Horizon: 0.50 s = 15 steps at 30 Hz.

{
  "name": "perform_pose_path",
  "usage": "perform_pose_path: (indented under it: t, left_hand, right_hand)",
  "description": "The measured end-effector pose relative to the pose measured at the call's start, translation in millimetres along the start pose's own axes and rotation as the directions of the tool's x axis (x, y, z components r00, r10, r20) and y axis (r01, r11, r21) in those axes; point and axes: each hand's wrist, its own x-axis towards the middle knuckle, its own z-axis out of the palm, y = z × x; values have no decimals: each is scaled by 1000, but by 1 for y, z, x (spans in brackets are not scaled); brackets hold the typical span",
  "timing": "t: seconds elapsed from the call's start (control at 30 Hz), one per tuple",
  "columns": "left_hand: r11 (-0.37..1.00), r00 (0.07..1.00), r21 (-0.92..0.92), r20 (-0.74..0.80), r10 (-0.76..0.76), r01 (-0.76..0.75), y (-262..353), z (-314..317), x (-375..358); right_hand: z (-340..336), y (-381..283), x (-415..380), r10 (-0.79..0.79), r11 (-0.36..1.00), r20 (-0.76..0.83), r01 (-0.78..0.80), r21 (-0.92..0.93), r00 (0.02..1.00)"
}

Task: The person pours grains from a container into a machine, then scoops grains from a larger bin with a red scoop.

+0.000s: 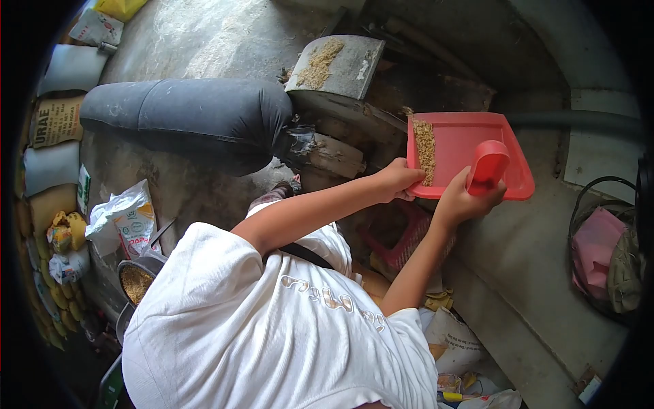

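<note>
A red dustpan (463, 129) is held out in front of me between both hands. Brown grain (426, 153) lies in a strip along its left edge. My left hand (398, 180) grips the pan's near left corner, with its fingers closed on the rim. Wrapped round the raised red handle (492, 158) is my right hand (470, 198). Just past the pan's left edge stands a worn machine with a grey curved top (347, 75), and more grain (321, 61) is spread on that top.
A long dark grey fabric tube (184, 119) reaches left from the machine. Stacked sacks (58, 123) line the left side. A pot of grain (136, 283) stands near my left side. At the right, a black-rimmed basket holds pink material (596, 235). A red plastic crate (402, 238) sits below my arms.
</note>
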Motion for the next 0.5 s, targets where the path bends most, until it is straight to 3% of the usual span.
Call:
perform_pose_path:
  t: [0.5]
  left_hand:
    - [1000,1000,18,-11,1,-1,4,-1,8]
  right_hand:
    - [5,-2,6,23,1000,14,-23,20,1000]
